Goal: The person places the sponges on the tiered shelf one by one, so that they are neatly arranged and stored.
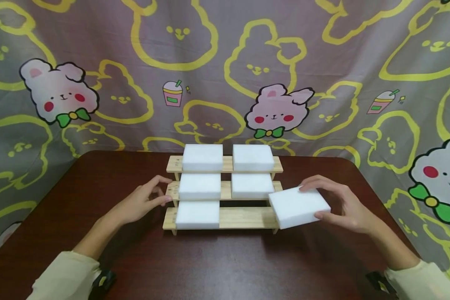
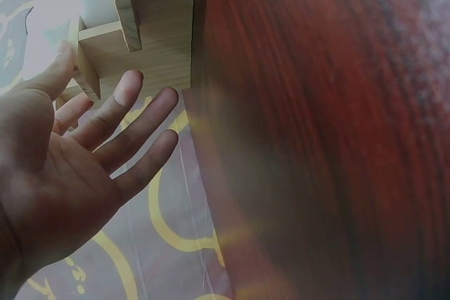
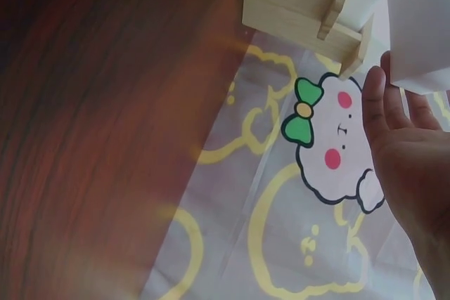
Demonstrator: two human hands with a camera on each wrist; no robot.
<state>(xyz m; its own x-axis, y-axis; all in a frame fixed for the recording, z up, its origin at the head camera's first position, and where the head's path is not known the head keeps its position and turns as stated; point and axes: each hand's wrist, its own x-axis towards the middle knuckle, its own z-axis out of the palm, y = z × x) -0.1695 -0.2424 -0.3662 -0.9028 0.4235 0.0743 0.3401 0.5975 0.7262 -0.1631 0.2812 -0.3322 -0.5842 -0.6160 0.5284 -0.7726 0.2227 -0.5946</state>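
A three-tier wooden rack (image 1: 247,217) stands on the table. My right hand (image 1: 346,206) grips a white foam block (image 1: 299,206), thumb on the near edge and fingers over the far side. The block is slightly tilted at the right end of the lowest tier; I cannot tell whether it touches the rack. In the right wrist view, this block (image 3: 422,26) rises above the fingers. My left hand (image 1: 140,202) is at the rack's left end with fingers loosely spread, holding nothing. Its thumb (image 2: 53,75) is by the wooden end; contact is unclear.
Two white blocks sit on the top tier, including a left one (image 1: 202,156), and two on the middle, including a right one (image 1: 252,185). One more block (image 1: 197,214) lies at the lowest tier's left. A patterned curtain (image 1: 210,83) hangs behind the brown table (image 1: 225,266).
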